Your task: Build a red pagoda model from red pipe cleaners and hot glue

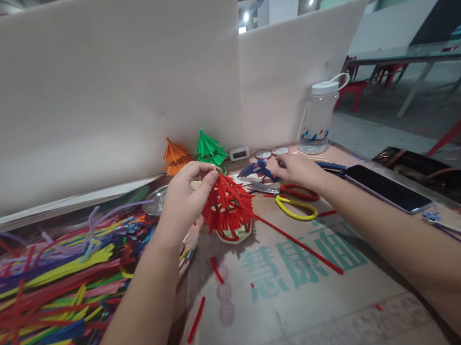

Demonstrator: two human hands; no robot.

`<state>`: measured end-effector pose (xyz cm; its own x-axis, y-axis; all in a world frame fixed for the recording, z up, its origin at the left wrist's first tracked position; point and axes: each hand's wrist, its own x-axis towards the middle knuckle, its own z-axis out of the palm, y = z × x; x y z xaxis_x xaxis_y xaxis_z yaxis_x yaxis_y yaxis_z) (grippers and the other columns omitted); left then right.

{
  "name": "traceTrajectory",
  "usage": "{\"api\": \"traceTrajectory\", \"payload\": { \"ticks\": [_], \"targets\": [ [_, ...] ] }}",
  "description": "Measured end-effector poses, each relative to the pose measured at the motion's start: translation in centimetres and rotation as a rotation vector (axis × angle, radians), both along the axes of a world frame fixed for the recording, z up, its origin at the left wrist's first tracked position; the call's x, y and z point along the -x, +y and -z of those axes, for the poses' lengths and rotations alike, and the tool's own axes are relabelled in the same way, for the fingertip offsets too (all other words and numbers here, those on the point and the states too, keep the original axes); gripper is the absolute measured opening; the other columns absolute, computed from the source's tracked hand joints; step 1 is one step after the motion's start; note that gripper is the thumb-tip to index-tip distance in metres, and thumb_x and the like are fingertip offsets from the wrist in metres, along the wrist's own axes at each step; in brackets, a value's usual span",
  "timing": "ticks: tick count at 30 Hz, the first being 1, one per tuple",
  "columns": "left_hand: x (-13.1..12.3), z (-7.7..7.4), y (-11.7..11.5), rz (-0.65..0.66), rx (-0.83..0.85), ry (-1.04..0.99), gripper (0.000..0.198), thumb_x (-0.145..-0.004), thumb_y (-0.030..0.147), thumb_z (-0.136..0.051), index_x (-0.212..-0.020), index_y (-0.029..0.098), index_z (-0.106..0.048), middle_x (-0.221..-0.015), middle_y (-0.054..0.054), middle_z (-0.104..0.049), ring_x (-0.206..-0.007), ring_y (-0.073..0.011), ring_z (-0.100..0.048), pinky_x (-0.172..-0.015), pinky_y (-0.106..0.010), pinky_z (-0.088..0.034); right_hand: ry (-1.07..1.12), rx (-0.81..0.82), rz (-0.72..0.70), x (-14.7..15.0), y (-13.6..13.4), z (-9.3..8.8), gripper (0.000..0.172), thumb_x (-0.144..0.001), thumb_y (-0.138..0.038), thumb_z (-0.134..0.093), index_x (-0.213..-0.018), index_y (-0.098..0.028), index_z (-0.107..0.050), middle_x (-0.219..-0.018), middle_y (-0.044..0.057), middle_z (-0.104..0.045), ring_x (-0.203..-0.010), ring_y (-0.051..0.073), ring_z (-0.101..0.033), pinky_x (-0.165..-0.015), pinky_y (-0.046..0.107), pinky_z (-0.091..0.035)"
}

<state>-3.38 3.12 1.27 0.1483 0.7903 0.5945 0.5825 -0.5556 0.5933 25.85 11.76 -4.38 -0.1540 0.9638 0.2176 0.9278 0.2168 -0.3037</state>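
My left hand (189, 195) is closed on the top of a red pipe-cleaner tree (230, 206), thumb and fingers pinched at its tip. The tree stands upright, and a long red strip (302, 245) runs from its side toward the lower right. My right hand (293, 168) is at the blue glue gun (258, 170), its fingers curled at the rear end. Just below it lie scissors with yellow and red handles (297, 209). Behind the red tree stand an orange tree (176, 154) and a green tree (209, 150).
Colorful pipe cleaners (53, 309) cover the left side. A water bottle (317, 118) stands at the back right, with a phone (387, 187) nearer me. Red scraps (196, 319) lie in front. A pale panel (96, 88) rises behind.
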Motion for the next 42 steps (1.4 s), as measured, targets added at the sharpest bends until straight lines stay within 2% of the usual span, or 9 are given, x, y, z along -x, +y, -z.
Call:
{"api": "traceTrajectory", "payload": {
  "ticks": [6,9,12,20,23,27,31,37,42],
  "targets": [
    [0.6,-0.5,-0.6,-0.012,0.04,0.011,0.02,-0.092,0.037,-0.06,-0.094,0.02,-0.07,-0.101,-0.005,-0.072,-0.096,-0.0215,-0.066,-0.093,-0.035,-0.048,0.143,0.077,-0.145,1.0,2.4,2.8,0.05,-0.084,-0.037,-0.071,-0.131,-0.023,-0.062,-0.12,0.008,-0.073,-0.103,0.025,-0.069,-0.086,0.03,-0.051],
    [0.7,-0.6,-0.7,-0.008,0.072,0.048,0.02,-0.091,0.037,-0.06,-0.095,0.02,-0.071,-0.102,-0.005,-0.072,-0.098,-0.0224,-0.066,-0.092,-0.035,-0.049,0.203,0.051,-0.134,2.0,3.1,3.3,0.052,-0.083,-0.03,-0.072,-0.132,-0.017,-0.059,-0.122,0.012,-0.07,-0.104,0.024,-0.067,-0.088,0.029,-0.051],
    [0.8,-0.5,-0.5,-0.021,0.091,0.055,0.022,-0.091,0.039,-0.059,-0.097,0.02,-0.071,-0.102,-0.006,-0.073,-0.098,-0.023,-0.066,-0.092,-0.036,-0.049,0.244,0.038,-0.097,2.6,3.4,3.2,0.035,-0.083,-0.024,-0.069,-0.114,-0.01,-0.065,-0.108,0.017,-0.073,-0.093,0.023,-0.069,-0.082,0.029,-0.051],
    [1.1,-0.7,-0.4,0.001,0.067,0.024,0.021,-0.091,0.038,-0.06,-0.092,0.02,-0.07,-0.101,-0.006,-0.072,-0.095,-0.0221,-0.066,-0.089,-0.034,-0.049,0.407,0.047,-0.021,2.4,0.3,-0.4,0.019,-0.088,-0.029,-0.059,-0.089,-0.012,-0.068,-0.077,0.011,-0.075,-0.076,0.023,-0.072,-0.072,0.03,-0.054],
    [1.1,-0.8,-0.5,-0.006,0.063,0.001,0.02,-0.091,0.038,-0.061,-0.092,0.02,-0.069,-0.098,-0.005,-0.072,-0.092,-0.0213,-0.066,-0.087,-0.033,-0.049,0.567,0.045,-0.12,2.7,-2.5,-1.7,0.021,-0.091,-0.031,-0.053,-0.096,-0.015,-0.067,-0.096,0.011,-0.077,-0.079,0.02,-0.074,-0.077,0.03,-0.057],
    [1.2,-0.8,-0.3,0.006,0.092,-0.03,0.019,-0.091,0.036,-0.06,-0.091,0.019,-0.067,-0.094,-0.004,-0.072,-0.087,-0.0199,-0.066,-0.08,-0.031,-0.05,0.872,-0.001,-0.398,3.5,-5.8,-2.1,0.025,-0.089,-0.033,-0.061,-0.109,-0.019,-0.065,-0.114,0.011,-0.074,-0.082,0.02,-0.075,-0.083,0.037,-0.059],
    [1.2,-0.7,-0.2,0.016,0.096,-0.021,0.017,-0.091,0.034,-0.06,-0.089,0.02,-0.067,-0.093,-0.003,-0.072,-0.087,-0.0191,-0.066,-0.081,-0.031,-0.05,0.8,-0.108,-0.512,3.5,-6.9,-2.9,0.024,-0.092,-0.037,-0.062,-0.109,-0.021,-0.068,-0.109,0.009,-0.074,-0.087,0.022,-0.073,-0.086,0.04,-0.058],
    [1.3,-0.9,-0.5,0.02,0.135,-0.014,0.021,-0.091,0.039,-0.059,-0.092,0.02,-0.067,-0.094,-0.004,-0.072,-0.084,-0.0194,-0.066,-0.073,-0.03,-0.049,0.879,-0.239,-0.599,3.7,-6.9,-6.0,0.018,-0.091,-0.041,-0.065,-0.093,-0.024,-0.068,-0.108,0.004,-0.074,-0.098,0.021,-0.071,-0.092,0.04,-0.056],
    [1.5,-1.4,-0.7,-0.027,0.088,0.078,0.019,-0.091,0.036,-0.058,-0.09,0.019,-0.066,-0.095,-0.005,-0.072,-0.089,-0.0214,-0.066,-0.081,-0.033,-0.049,0.769,-0.126,-0.547,4.5,-8.6,-5.1,0.025,-0.088,-0.048,-0.067,-0.096,-0.024,-0.07,-0.102,0.006,-0.076,-0.095,0.025,-0.071,-0.091,0.044,-0.057]
  ]
}}
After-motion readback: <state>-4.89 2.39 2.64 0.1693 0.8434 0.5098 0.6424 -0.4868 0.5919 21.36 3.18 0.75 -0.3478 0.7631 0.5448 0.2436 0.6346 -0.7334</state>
